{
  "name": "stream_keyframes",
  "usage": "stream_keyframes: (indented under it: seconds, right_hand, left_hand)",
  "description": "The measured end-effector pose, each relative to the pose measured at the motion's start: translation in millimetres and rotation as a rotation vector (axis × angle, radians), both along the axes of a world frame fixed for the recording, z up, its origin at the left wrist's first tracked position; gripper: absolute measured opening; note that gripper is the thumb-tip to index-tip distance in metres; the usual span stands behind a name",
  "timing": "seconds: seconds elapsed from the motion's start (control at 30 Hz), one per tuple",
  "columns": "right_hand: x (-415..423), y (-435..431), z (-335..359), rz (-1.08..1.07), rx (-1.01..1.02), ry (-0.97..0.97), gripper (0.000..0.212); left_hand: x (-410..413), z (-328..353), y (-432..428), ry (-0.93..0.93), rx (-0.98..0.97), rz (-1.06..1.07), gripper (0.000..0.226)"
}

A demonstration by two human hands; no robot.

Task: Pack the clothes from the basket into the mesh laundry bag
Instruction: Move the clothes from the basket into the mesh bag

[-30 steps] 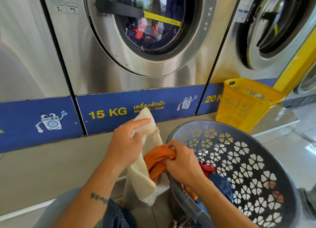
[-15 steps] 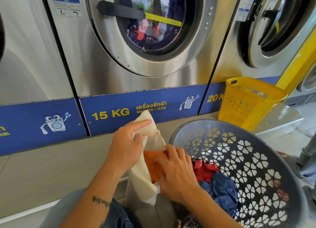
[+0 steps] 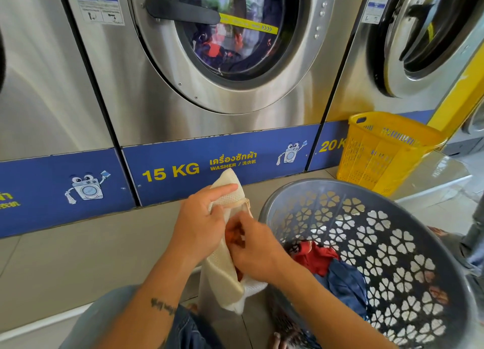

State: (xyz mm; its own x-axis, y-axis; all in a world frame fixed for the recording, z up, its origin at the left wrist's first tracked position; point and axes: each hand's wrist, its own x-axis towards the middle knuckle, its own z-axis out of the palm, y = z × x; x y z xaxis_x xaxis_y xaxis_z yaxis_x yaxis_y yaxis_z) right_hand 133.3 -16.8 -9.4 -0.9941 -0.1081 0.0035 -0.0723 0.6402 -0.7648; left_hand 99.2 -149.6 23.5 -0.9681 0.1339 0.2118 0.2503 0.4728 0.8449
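Note:
My left hand grips the upper edge of the cream mesh laundry bag, holding it upright between my knees and the grey basket. My right hand is pressed into the bag's mouth, closed on an orange garment that shows only as a small patch between the fingers. The grey plastic basket with flower-shaped holes stands tilted at the right. A red garment and a blue garment lie in its bottom.
Steel front-loading washers with a blue base strip fill the wall ahead. A yellow laundry basket stands on the raised ledge at the right. Tiled floor lies below my denim-clad knee.
My right hand has pushed the orange garment from the basket's rim down into the mesh bag. The left hand has kept its hold on the bag's edge.

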Motion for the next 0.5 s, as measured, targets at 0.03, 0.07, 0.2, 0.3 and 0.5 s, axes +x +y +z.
stream_keyframes:
  seconds: [0.03, 0.07, 0.2, 0.3, 0.5]
  right_hand:
    - [-1.0, 0.9, 1.0, 0.089, 0.08, -0.064, 0.018]
    - [-2.8, 4.6, 0.5, 0.143, 0.139, -0.113, 0.021]
    - [-9.9, 33.7, 0.4, 0.065, 0.114, -0.12, 0.045]
    - [-17.8, 69.2, 1.1, -0.13, 0.023, 0.032, 0.035]
    - [-34.4, 146.9, -54.9, -0.297, 0.101, -0.214, 0.029]
  left_hand:
    - [0.0, -1.3, 0.2, -0.001, 0.001, 0.009, 0.047]
    - [-0.3, -2.7, -0.3, -0.006, 0.004, 0.021, 0.047]
    - [-2.4, -6.6, -3.7, -0.024, 0.021, 0.047, 0.047]
    - [-3.3, -9.4, 0.2, -0.044, 0.024, 0.04, 0.047]
    - [-6.6, -14.5, 24.1, -0.032, -0.052, 0.067, 0.052]
